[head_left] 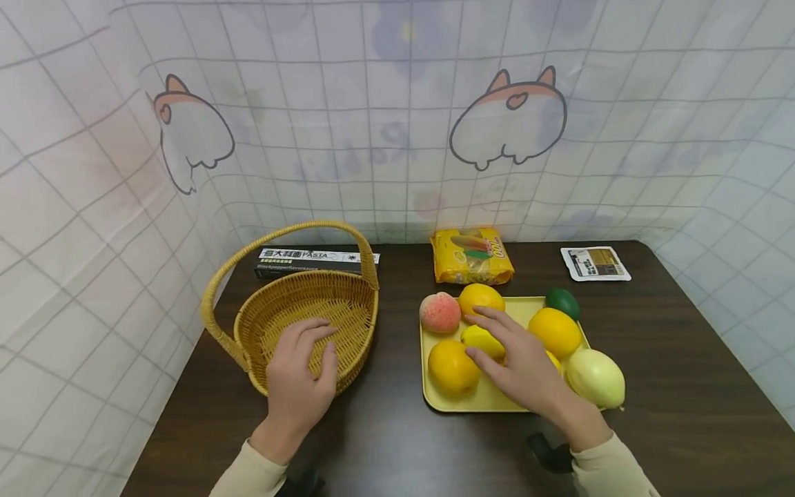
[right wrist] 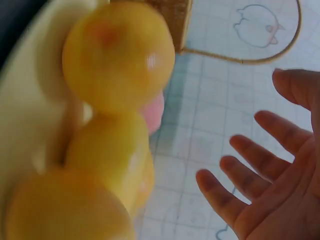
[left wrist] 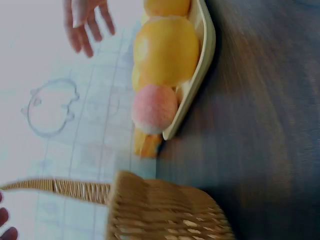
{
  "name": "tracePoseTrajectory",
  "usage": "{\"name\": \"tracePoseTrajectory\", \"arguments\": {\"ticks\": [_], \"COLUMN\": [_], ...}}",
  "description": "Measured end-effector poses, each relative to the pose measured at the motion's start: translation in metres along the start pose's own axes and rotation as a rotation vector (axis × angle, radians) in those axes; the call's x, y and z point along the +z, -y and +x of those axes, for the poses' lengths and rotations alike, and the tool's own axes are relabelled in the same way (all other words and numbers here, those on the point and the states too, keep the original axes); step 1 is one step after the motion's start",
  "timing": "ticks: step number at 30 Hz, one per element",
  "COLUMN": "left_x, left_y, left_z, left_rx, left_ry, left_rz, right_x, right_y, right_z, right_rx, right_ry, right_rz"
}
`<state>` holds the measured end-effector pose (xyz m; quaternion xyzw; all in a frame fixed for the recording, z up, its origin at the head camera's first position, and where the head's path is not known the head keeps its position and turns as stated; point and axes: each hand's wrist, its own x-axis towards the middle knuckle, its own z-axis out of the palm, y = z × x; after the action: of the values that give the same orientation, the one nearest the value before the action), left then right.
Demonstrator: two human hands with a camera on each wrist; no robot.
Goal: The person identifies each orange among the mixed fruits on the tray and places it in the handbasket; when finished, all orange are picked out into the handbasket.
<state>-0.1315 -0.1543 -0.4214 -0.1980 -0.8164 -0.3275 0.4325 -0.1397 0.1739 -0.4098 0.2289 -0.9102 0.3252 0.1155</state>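
Observation:
My left hand (head_left: 301, 376) hovers over the near part of a wicker basket (head_left: 368, 345) with a tall handle, its fingers loosely bent around nothing. Above the yellow tray (head_left: 444, 404) is my right hand (head_left: 524, 362), fingers spread and holding nothing; the right wrist view shows its palm (right wrist: 285, 200) apart from the fruit. On the tray lie a pink peach (head_left: 439, 313), a front orange (head_left: 452, 367), a back orange (head_left: 482, 297), a right orange (head_left: 555, 333), a yellow fruit (head_left: 480, 339), a dark green fruit (head_left: 562, 304) and a pale yellow-green fruit (head_left: 595, 378). My right hand partly hides the fruit beneath it.
Behind the basket lies a black pasta box (head_left: 317, 262). A yellow snack packet (head_left: 472, 255) stands behind the tray, and a flat white sachet (head_left: 595, 264) lies at the back right. A grid-patterned cloth (head_left: 385, 138) surrounds the dark wooden table (head_left: 385, 442).

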Motion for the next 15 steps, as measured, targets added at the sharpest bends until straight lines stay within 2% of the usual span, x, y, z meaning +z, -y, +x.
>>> {"name": "tracePoseTrajectory", "arguments": {"ticks": [2,6,8,10,13,15], "left_x": [-0.004,-0.013,-0.019,-0.025,-0.031,-0.030], "left_y": [0.004,0.012,0.010,0.007,0.008,0.019], "left_z": [-0.008,-0.024,-0.025,-0.022,-0.017,-0.022], "left_rx": [-0.031,-0.128,-0.184,-0.246,-0.366,-0.478], "left_ry": [-0.102,-0.370,-0.504,-0.602,-0.667,-0.649], "left_rz": [-0.013,-0.037,-0.059,-0.107,-0.205,-0.276], "right_x": [0.010,0.032,0.042,0.050,0.061,0.066], "right_y": [0.002,0.005,0.005,0.005,0.004,0.003], "right_z": [-0.003,-0.009,-0.010,-0.011,-0.013,-0.014], "right_rx": [-0.015,-0.003,0.007,0.017,0.023,0.029], "right_ry": [-0.002,-0.040,-0.075,-0.108,-0.154,-0.194], "right_rz": [0.047,0.152,0.202,0.252,0.314,0.344]}}
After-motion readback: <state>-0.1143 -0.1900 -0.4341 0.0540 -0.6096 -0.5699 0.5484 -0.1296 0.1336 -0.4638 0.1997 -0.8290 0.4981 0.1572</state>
